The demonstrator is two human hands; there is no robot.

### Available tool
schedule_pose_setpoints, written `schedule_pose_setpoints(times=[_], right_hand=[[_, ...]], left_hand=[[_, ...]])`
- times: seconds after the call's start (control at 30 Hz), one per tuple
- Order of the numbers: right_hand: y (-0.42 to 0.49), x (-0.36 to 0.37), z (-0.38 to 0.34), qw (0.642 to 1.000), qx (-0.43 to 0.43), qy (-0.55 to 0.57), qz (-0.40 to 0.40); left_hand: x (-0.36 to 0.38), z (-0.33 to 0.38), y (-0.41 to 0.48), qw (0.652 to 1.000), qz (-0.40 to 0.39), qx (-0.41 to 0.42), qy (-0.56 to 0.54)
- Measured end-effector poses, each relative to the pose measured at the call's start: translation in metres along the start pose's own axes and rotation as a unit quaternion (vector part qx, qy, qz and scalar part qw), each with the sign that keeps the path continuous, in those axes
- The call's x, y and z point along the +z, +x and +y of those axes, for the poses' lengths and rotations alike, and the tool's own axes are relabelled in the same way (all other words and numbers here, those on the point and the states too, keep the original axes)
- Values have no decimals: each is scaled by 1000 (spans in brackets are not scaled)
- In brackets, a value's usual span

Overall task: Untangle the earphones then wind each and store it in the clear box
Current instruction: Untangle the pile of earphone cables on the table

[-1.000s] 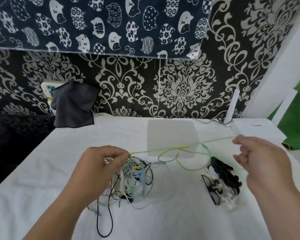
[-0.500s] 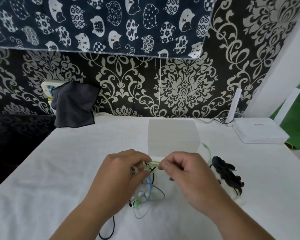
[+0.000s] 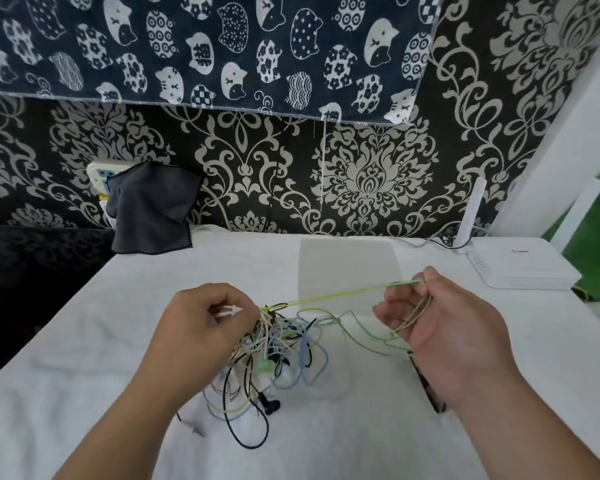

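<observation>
A tangle of earphone cables (image 3: 274,355), white, black, blue and green, hangs over the white cloth. My left hand (image 3: 201,327) pinches the top of the tangle and lifts it. My right hand (image 3: 440,323) holds the yellow-green earphone cable (image 3: 343,292), which runs taut from the tangle to my fingertips, with loops of it wound around my fingers. The clear box (image 3: 347,268) stands behind the hands at the table's middle. A black wound earphone bundle (image 3: 426,386) is mostly hidden behind my right wrist.
A white router (image 3: 520,265) with an upright antenna sits at the back right. A dark grey cloth (image 3: 149,213) hangs over a power strip at the back left. The table's left edge drops off to a dark floor.
From being together at the tangle, my hands have drawn apart. The right hand pulled the yellow-green cable out to the right, with loops now around its fingers.
</observation>
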State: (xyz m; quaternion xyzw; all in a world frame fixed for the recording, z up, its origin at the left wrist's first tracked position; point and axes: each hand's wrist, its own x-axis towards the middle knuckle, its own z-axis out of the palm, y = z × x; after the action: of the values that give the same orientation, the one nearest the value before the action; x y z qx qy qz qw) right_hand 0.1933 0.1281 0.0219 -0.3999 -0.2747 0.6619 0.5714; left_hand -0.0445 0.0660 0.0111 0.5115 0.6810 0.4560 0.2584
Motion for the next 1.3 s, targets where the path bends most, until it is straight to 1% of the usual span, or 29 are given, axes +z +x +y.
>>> schedule_pose_setpoints(times=[0.13,0.23,0.37,0.43,0.5,0.6,0.63,0.77,0.87,0.97,1.03,1.07,1.17,1.3], right_hand=[[4,-5,-4,999,17,21,24],[7,-9,-2,999,27,7,46],[9,-11,1,998,25,-9,48],[7,-8,0,999,28,-25,23],[2,-4,2,995,41,-85,-33],[-8,-1,13,967,56,-223,-114],[-10,-1,16,957,63,-250,-133],[-11,-1,21,929,82,-310,-186],[-9,-3,24,924,71,-324,-188],[-5,-2,26,949,52,-282,-135],[-2,-1,23,975,54,-194,-92],[0,1,20,985,60,-140,-84],[-1,4,14,993,69,-15,-93],[-7,8,11,989,63,30,-133]], left_hand=[[2,2,-1,999,14,27,-14],[4,5,-5,998,-10,57,-19],[4,4,-7,996,-63,37,-55],[4,0,-6,996,-69,32,-52],[6,-2,-4,997,-55,27,-51],[8,-1,-3,997,-31,29,-62],[9,0,-3,997,-26,29,-66],[9,-3,-3,996,-21,40,-73],[6,-6,-4,994,-29,43,-92],[3,-6,-3,987,-34,28,-157],[1,-7,-2,978,-26,-2,-206],[0,-8,-1,976,-21,-16,-217],[0,-6,-4,981,-27,-25,-190],[-1,-6,-4,995,-17,10,-95]])
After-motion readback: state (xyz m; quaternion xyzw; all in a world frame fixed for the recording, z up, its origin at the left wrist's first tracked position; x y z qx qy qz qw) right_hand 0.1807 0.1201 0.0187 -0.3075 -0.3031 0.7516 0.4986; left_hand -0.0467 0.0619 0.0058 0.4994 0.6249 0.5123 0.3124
